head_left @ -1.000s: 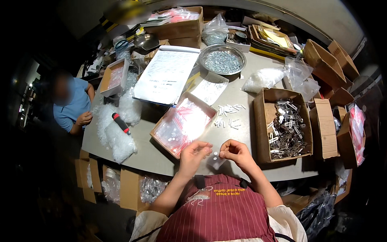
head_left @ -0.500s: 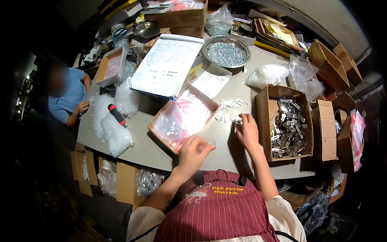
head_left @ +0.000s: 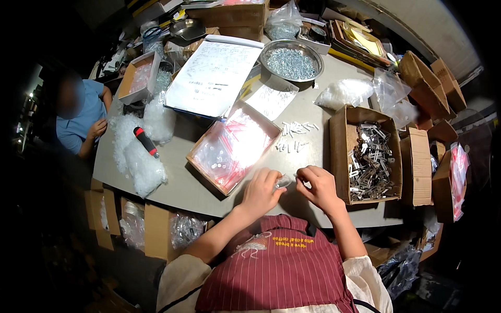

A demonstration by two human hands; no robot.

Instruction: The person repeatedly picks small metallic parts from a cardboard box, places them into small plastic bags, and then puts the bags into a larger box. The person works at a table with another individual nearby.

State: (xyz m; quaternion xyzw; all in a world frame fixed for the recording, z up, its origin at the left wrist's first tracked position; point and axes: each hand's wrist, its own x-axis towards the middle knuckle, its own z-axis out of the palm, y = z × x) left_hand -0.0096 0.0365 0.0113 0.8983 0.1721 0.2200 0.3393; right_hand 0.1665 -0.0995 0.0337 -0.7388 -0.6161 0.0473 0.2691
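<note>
Between my hands, near the table's front edge, is a small transparent plastic bag (head_left: 283, 182). My left hand (head_left: 261, 193) is closed on it with thumb and fingers. My right hand (head_left: 319, 190) is pinched just to the right of the bag's mouth; what sits in its fingertips is too small to make out. Beyond my hands lie two loose groups of small whitish-grey pieces (head_left: 298, 129). An open cardboard box (head_left: 194, 163) left of them holds red-edged plastic bags (head_left: 229, 148), with a few small white rings showing on top.
A cardboard box (head_left: 339, 156) of metal clips stands at right. A steel bowl (head_left: 269, 58) of small shiny parts sits at the back, near a clipboard of papers (head_left: 214, 78). A red-and-black-handled tool (head_left: 146, 142) lies on white bags at left. A person in blue (head_left: 78, 120) sits beyond.
My right hand has drawn back from the small pieces toward my body and now meets the left hand. My left hand has shifted right with the small bag.
</note>
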